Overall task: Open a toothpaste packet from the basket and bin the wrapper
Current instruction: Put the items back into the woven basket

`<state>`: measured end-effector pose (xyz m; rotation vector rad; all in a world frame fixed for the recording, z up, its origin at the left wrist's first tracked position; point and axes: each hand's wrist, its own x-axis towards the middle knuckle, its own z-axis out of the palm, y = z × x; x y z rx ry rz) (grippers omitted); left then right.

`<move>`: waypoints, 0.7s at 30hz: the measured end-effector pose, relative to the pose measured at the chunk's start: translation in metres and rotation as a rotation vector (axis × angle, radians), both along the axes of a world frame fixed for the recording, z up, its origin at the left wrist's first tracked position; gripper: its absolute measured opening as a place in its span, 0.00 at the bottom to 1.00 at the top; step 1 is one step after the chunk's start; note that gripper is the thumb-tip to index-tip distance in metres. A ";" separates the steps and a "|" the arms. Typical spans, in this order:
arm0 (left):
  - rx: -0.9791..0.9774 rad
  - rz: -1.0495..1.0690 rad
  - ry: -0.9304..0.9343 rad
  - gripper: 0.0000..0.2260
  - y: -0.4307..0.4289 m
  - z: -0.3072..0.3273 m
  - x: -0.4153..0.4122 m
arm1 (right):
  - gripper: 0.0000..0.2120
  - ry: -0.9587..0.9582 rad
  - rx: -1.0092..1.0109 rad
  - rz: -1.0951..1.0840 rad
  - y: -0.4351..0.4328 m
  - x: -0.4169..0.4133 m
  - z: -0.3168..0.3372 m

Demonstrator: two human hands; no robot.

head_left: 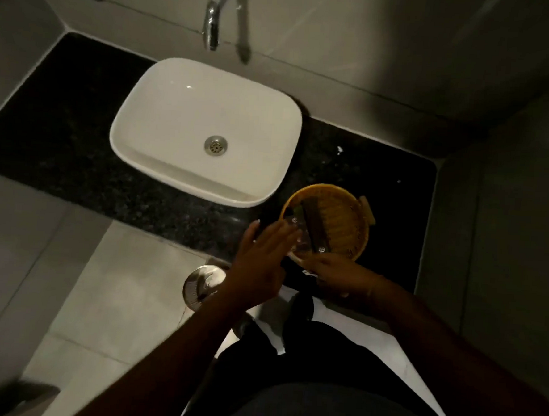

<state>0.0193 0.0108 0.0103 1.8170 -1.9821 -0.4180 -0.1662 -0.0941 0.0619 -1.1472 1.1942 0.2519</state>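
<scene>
A round yellow basket stands on the black counter, right of the sink. A clear toothpaste packet with a dark strip inside lies tilted across the basket's near-left rim. My right hand is at the basket's front edge, its fingers closed on the packet's near end. My left hand is spread flat, with its fingertips against the packet's left side. On the floor below the counter edge stands a round steel bin, its lid partly hidden by my left forearm.
A white basin sits on the black granite counter, with a chrome tap on the wall above. Grey walls close in on the left and right. Pale floor tiles lie below the counter.
</scene>
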 end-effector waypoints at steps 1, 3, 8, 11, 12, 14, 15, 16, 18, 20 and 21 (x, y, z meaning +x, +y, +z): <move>0.045 -0.103 -0.003 0.31 -0.019 0.002 -0.008 | 0.17 0.008 -0.014 0.040 -0.011 -0.003 0.005; 0.180 -0.226 0.075 0.23 -0.054 0.002 -0.018 | 0.17 0.050 -0.052 0.007 -0.036 -0.010 0.012; 0.551 0.068 0.484 0.17 -0.106 -0.007 -0.032 | 0.20 0.020 -0.020 -0.324 -0.087 -0.047 0.003; 0.608 0.445 0.933 0.10 -0.136 -0.014 -0.053 | 0.14 -0.016 -0.139 -0.303 -0.101 -0.049 -0.017; 0.642 0.528 0.985 0.11 -0.145 -0.018 -0.059 | 0.14 0.026 -0.216 -0.255 -0.105 -0.047 -0.025; 0.737 0.583 0.991 0.11 -0.162 -0.022 -0.066 | 0.14 0.152 -0.409 -0.125 -0.109 -0.042 -0.042; 0.794 0.577 0.974 0.11 -0.169 -0.024 -0.067 | 0.12 0.209 -0.501 -0.088 -0.109 -0.040 -0.049; 0.850 0.584 0.976 0.12 -0.176 -0.026 -0.068 | 0.10 0.243 -0.573 -0.089 -0.109 -0.040 -0.054; 0.928 0.636 1.019 0.15 -0.189 -0.031 -0.070 | 0.08 0.225 -0.595 -0.177 -0.108 -0.043 -0.064; 0.949 0.666 0.991 0.14 -0.199 -0.037 -0.074 | 0.07 0.196 -0.503 -0.343 -0.108 -0.045 -0.073; 0.955 0.668 0.967 0.13 -0.203 -0.040 -0.075 | 0.06 0.195 -0.450 -0.427 -0.108 -0.046 -0.077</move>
